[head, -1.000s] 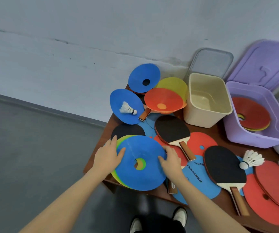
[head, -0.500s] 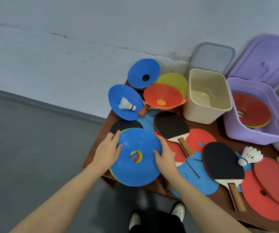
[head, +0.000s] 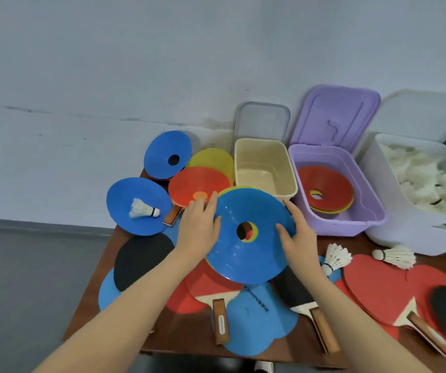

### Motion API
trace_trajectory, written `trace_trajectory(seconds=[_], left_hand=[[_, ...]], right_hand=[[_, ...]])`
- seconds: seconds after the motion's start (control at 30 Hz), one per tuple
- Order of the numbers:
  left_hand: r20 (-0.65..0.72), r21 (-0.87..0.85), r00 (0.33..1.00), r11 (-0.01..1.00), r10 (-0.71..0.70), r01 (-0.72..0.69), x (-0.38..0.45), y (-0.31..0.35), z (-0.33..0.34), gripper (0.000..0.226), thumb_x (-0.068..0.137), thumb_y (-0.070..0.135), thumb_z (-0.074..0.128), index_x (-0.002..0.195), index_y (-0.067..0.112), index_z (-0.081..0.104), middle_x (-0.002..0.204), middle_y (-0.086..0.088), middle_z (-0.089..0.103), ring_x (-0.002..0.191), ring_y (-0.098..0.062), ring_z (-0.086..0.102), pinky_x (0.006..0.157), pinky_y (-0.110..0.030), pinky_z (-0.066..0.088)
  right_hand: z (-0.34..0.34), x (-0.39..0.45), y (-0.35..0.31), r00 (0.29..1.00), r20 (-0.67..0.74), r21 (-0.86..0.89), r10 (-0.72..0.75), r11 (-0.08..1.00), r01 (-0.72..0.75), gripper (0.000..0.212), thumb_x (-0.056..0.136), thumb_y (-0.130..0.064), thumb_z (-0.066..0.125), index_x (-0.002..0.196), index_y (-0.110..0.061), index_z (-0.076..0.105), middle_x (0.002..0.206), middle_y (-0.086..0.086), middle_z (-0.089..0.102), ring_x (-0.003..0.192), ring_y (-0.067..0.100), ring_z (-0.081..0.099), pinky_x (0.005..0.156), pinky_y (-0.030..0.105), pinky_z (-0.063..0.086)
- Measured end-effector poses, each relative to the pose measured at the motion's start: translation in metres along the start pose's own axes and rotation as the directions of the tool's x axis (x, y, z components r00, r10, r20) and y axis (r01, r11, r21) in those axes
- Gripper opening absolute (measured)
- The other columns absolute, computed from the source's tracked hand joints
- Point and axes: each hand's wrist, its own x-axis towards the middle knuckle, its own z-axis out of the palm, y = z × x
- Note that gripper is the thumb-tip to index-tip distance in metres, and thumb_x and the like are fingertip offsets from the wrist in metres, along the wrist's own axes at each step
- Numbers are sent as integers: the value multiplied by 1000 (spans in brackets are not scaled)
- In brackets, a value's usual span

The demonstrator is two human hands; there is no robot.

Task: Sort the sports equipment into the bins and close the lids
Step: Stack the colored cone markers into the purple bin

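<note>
Left hand: the left hand (head: 199,229) grasped the left rim of the stack of disc cones (head: 248,235), fingers curled over its edge.
Right hand: the right hand (head: 298,235) held the opposite rim, fingers spread on the blue top face, thumb side at the edge.
Held stack: blue disc on top, yellow and green rims showing beneath, tilted and lifted above the table (head: 103,286), just in front of the cream bin (head: 264,168).
Cream bin: open, with a clear lid (head: 262,121) leaning behind it against the wall.
Purple bin: the purple bin (head: 337,189) stood beside the cream one, its lid (head: 336,117) raised, red discs (head: 326,184) lying inside.
White bin: the white bin (head: 394,211) at far right held white shuttlecocks.
Table, left: a shuttlecock (head: 142,210) lay on a blue disc (head: 138,205); an orange disc (head: 197,185), a yellow one and another blue one sat behind.
Table, near: paddles (head: 299,294) and flat blue and red shapes lay under the arms; two loose shuttlecocks (head: 336,258) rested to the right.
</note>
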Motion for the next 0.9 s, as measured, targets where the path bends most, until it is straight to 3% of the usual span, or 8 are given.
trace_trajectory(seconds=[0.1, 0.17, 0.37, 0.47, 0.63, 0.77, 0.9], left_hand=[[8, -11, 997, 997, 76, -76, 42, 39, 16, 56, 75, 10, 72, 125, -4, 53, 81, -14, 53, 68, -31, 51, 56, -39, 45], [21, 2, 993, 994, 113, -113, 73, 63, 28, 55, 76, 13, 71, 126, -3, 52, 83, -16, 54, 70, -33, 52, 57, -40, 45], [73, -31, 991, 993, 116, -114, 159, 141, 70, 57, 90, 21, 56, 140, 3, 36, 105, -21, 52, 95, -37, 50, 78, -43, 39], [84, 6, 991, 994, 107, -108, 192, 167, 97, 57, 91, 24, 53, 141, 4, 33, 110, -19, 51, 99, -36, 48, 81, -41, 37], [122, 143, 991, 986, 62, -79, 235, 183, 138, 57, 94, 30, 46, 145, 15, 25, 119, -7, 47, 108, -28, 43, 84, -34, 30], [273, 166, 959, 978, 77, -126, 255, 180, 169, 55, 95, 29, 42, 145, 19, 23, 124, -5, 47, 115, -25, 41, 89, -33, 30], [355, 228, 929, 954, 105, -195, 263, 171, 181, 55, 96, 35, 39, 145, 18, 24, 134, -4, 44, 124, -25, 39, 95, -35, 31]], right_hand=[[-39, 26, 17, 996, -91, -37, -20, 999, 16, 51, 86, 2, 57, 131, -22, 49, 121, -24, 51, 112, -6, 46, 97, 10, 35], [-65, 46, 30, 988, -155, -53, -15, 999, 7, 50, 86, 1, 57, 131, -20, 49, 121, -16, 55, 110, 0, 50, 95, 12, 37], [-131, 118, 63, 949, -313, -132, -25, 991, -17, 45, 84, -12, 51, 129, -21, 50, 115, -20, 51, 108, 12, 53, 103, 49, 37], [-153, 150, 85, 946, -323, -156, -37, 988, -15, 48, 82, -16, 47, 129, -23, 48, 115, -9, 58, 107, 24, 56, 97, 54, 40], [-162, 194, 127, 956, -292, -242, -39, 970, -35, 49, 83, -9, 47, 131, -18, 46, 108, 9, 62, 100, 31, 57, 89, 52, 43], [-153, 213, 162, 971, -232, -472, 66, 865, -171, 51, 87, -4, 50, 136, -11, 42, 115, 14, 55, 102, 35, 50, 85, 44, 34], [-147, 217, 180, 976, -157, -578, 150, 787, -214, 44, 81, -6, 60, 124, -2, 52, 124, 24, 49, 102, 45, 48, 88, 50, 37]])
